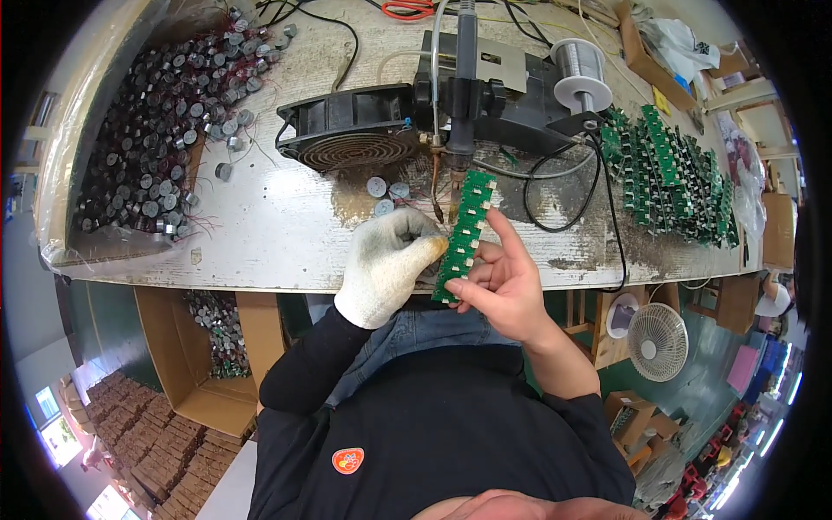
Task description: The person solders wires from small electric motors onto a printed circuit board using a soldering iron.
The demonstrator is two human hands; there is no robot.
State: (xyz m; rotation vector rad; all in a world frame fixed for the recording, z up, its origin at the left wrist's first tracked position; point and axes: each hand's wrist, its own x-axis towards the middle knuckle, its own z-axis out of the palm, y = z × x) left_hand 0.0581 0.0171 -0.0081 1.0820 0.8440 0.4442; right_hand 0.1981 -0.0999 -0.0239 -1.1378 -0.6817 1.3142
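A round white fan (659, 342) is standing below the white table's (282, 247) near edge, to the right. Left of the table, stacked brown pieces (152, 433) are lying low down. At its far right corner, a clear plastic bag (678, 45) is resting in a cardboard box (640, 54).

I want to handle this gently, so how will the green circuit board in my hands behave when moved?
The green circuit board is probably stiff, showing no obvious bend in the right hand. Its narrow shape suggests light weight. The small pale parts along it may be fragile if knocked.
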